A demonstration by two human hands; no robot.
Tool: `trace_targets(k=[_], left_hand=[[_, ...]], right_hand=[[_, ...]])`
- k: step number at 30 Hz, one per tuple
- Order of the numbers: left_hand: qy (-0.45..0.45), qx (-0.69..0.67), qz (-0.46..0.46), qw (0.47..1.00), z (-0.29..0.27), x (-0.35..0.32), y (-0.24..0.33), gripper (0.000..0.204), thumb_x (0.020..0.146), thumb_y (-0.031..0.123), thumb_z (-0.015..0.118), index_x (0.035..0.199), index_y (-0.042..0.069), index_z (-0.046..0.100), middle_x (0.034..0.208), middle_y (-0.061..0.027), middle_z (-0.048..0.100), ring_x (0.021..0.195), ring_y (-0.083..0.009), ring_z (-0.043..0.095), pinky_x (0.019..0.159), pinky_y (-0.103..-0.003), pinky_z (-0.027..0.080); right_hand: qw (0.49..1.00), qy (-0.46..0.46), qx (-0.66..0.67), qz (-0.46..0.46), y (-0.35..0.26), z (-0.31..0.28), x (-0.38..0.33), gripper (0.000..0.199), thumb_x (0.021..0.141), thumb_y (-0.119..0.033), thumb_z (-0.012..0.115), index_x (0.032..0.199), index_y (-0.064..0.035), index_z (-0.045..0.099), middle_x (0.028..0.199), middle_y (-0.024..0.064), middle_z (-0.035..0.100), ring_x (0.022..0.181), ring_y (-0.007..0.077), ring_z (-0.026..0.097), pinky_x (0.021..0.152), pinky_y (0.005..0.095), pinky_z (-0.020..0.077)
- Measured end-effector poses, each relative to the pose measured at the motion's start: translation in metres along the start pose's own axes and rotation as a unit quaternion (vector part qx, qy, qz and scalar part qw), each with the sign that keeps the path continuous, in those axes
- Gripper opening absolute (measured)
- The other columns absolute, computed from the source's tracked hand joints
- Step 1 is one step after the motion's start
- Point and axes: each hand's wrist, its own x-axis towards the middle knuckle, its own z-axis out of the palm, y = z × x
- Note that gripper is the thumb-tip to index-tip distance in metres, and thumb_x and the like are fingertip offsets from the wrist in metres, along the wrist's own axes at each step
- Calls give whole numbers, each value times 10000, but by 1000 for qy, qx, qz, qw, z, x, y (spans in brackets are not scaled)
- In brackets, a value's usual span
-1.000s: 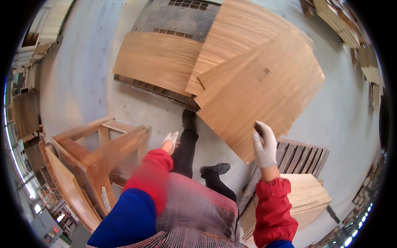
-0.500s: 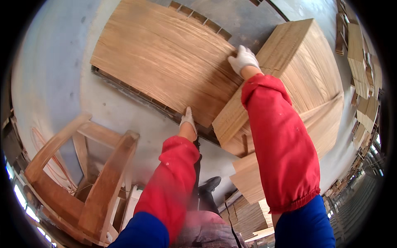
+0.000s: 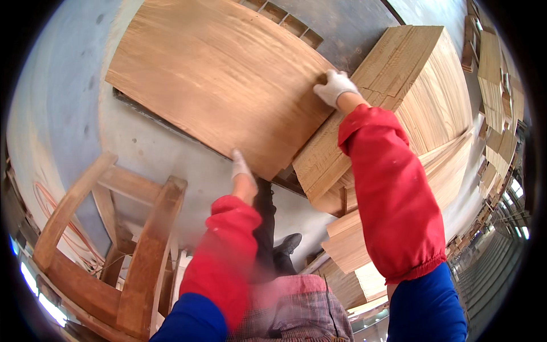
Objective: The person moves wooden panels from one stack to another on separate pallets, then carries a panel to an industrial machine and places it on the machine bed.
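A large rectangular wooden panel [image 3: 211, 74] lies slanting across the upper middle, over a slatted stand or pallet [image 3: 293, 25] that shows past its far edge. My right hand [image 3: 335, 89], in a white glove, grips the panel at its far right corner, fingers curled at the edge. On the near long edge, close to the near right corner, my left hand [image 3: 241, 171] holds the panel, also gloved. Its fingers are partly hidden by the edge. Right beside the panel stands a stack of wooden boards [image 3: 393, 62].
A wooden chair-like frame [image 3: 137, 256] stands at the lower left, with an orange hose [image 3: 62, 228] behind it. More boards [image 3: 347, 242] lie below the stack. Wood piles [image 3: 494, 102] line the far right. My shoe [image 3: 289, 244] is on the grey floor [image 3: 154, 142].
The panel has shifted a little left and toward me, and now covers the slats that showed along its near edge. My left hand moved left with it; my right hand stays at the corner.
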Motion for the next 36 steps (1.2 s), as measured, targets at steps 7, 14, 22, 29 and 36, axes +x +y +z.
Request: trace_targets(k=[7, 14, 22, 29, 36], left_hand=[[66, -55, 161, 983, -78, -95, 83, 720, 859, 623, 291, 1350, 96, 307, 1387, -57, 334, 1232, -266, 343, 1026, -376, 275], [53, 10, 219, 974, -175, -141, 92, 652, 891, 555, 295, 1346, 88, 316, 1379, -79, 343, 1239, -273, 335, 1028, -376, 267], [4, 62, 175, 983, -208, -288, -27, 647, 883, 550, 330, 1338, 89, 330, 1361, -72, 369, 1224, -270, 357, 1017, -373, 283], [-139, 277, 256, 916, -154, -352, -82, 575, 902, 491, 353, 1276, 58, 412, 1271, -64, 463, 1117, -231, 466, 953, -353, 366], [-352, 488, 236, 763, -87, -384, -264, 434, 925, 354, 401, 1213, 36, 467, 1198, -63, 509, 1055, -184, 507, 909, -314, 404]], right_hand=[[964, -81, 232, -103, -34, 18, -91, 648, 796, -544, 502, 1118, 18, 511, 1026, 195, 594, 999, 289, 551, 853, 347, 409], [916, -95, 363, -145, -59, -53, -231, 588, 782, -521, 512, 945, 40, 578, 902, 249, 592, 890, 370, 564, 778, 395, 437], [885, -39, 459, -67, 83, 3, -452, 550, 792, -526, 522, 864, 17, 572, 815, 226, 599, 795, 369, 576, 724, 405, 441], [677, 109, 726, 43, 214, 122, -642, 370, 834, -344, 587, 977, -3, 583, 781, 91, 599, 734, 122, 532, 682, 280, 438], [511, 349, 759, 202, 298, 282, -834, 434, 847, -327, 581, 1061, 49, 544, 856, 33, 581, 779, 92, 493, 704, 255, 429]])
